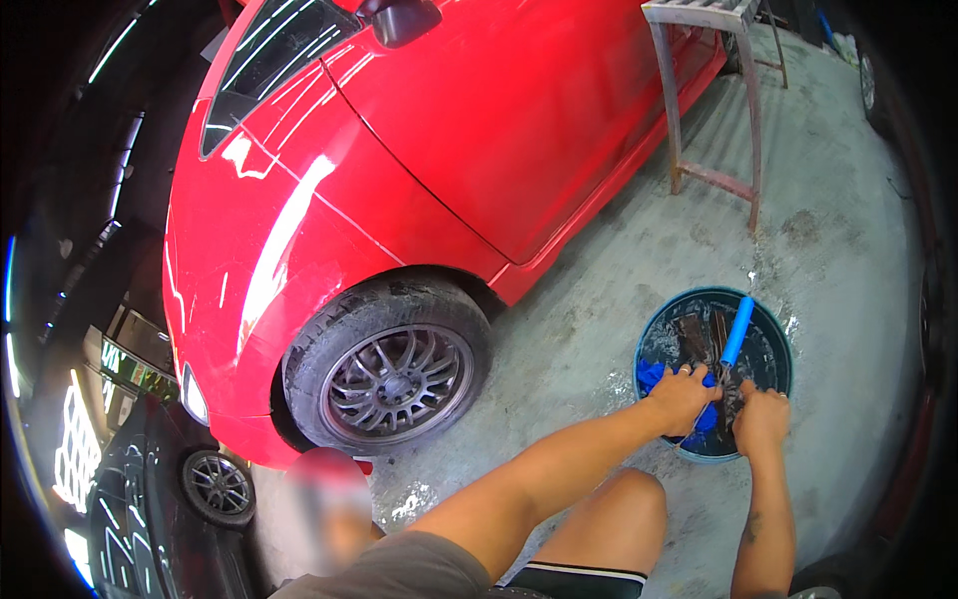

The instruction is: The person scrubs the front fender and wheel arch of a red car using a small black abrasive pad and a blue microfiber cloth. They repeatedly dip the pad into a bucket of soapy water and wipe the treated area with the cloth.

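Both of my hands are over a dark round tub on the floor at the right. My left hand is closed around the metal rod end of a tool with a bright blue handle, which slants up over the tub. My right hand grips a dark grey, ragged piece beside it; its kind is hard to make out. Crumpled blue material lies in the tub, partly hidden by my left hand. Dark brown, flat pieces show at the tub's far side.
A red car stands at the left, its near wheel facing me. Beyond the tub is a worn metal stand. The grey concrete floor has wet patches. A black car is at the lower left, near a blurred shape.
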Demonstrator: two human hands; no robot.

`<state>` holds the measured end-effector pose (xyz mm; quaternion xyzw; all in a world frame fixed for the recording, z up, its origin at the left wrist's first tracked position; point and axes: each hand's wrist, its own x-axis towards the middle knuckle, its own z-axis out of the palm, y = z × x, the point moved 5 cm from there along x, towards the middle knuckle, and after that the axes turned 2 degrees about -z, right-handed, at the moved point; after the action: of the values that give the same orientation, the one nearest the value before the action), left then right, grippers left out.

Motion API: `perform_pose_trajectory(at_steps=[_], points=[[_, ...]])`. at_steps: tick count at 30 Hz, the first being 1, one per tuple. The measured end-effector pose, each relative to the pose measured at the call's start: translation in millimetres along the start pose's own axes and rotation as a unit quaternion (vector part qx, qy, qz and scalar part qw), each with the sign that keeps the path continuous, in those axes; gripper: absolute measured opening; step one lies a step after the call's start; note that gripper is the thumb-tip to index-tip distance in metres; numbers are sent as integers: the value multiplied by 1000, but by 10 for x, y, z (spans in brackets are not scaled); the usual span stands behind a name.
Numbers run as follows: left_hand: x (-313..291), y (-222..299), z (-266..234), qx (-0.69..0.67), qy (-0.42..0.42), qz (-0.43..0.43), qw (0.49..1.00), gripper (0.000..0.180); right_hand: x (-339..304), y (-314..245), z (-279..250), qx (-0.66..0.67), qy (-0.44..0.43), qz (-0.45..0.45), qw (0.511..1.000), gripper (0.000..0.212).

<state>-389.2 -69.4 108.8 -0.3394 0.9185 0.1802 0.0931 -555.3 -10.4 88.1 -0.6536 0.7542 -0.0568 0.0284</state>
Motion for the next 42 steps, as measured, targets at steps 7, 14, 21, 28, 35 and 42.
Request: perform_pose_trajectory(at_steps=[7,14,21,28,35,42], points=[[-14,-153,60,-65,27,-42,997,57,0,4,-37,52,13,-23,998,19],[-416,-497,-926,-194,238,2,952,54,-67,-52,-29,71,54,38,995,23],[-1393,-1171,-2437,163,326,195,911,42,-5,-142,-35,127,69,55,988,27],[-2743,-2277,-4327,452,296,172,824,49,-102,227,130,254,233,80,935,21],[-3995,-3138,-4973,558,386,63,732,53,-226,-180,-776,407,438,103,795,48],[-4007,-2940,-4857,549,397,141,722,46,1487,-4013,-1634,667,94,-61,737,53]])
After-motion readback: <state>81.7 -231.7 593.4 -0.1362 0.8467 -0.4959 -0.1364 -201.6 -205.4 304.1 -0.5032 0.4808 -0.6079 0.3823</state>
